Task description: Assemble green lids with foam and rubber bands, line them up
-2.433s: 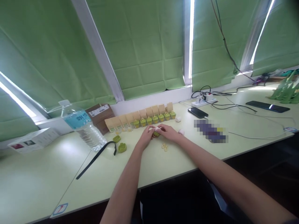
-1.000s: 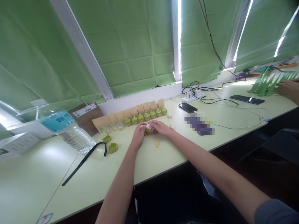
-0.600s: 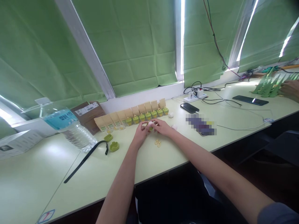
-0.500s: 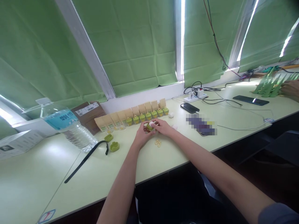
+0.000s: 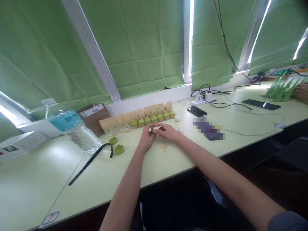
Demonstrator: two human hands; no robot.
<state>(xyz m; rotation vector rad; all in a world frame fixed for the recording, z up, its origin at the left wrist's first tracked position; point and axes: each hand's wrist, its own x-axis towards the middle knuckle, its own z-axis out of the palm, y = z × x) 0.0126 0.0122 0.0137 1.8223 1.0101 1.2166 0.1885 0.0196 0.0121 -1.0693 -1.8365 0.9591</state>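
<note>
Over the middle of the pale table, my left hand (image 5: 147,137) and my right hand (image 5: 167,131) meet around a small green case (image 5: 152,129). A white piece (image 5: 156,129) shows in the case's opening, with fingers of both hands pressed round it. Just below my right hand lie yellow rings (image 5: 164,147). To the left sit two green case parts, a flat one (image 5: 113,140) and a rounded one (image 5: 119,149). Behind my hands stands a row of small green cases (image 5: 147,120) with beige cards (image 5: 141,113). Small white pieces (image 5: 177,118) lie to the right.
A water bottle (image 5: 74,128), a black strap (image 5: 91,163) and a cardboard box (image 5: 95,118) are at the left. Phones (image 5: 196,111), cables and a power strip (image 5: 203,101) lie right. Another person's hand (image 5: 301,91) is by green spiky pieces (image 5: 280,89) at the far right.
The case between my hands has been turned, so its white piece faces more toward me. The whole view has shifted slightly.
</note>
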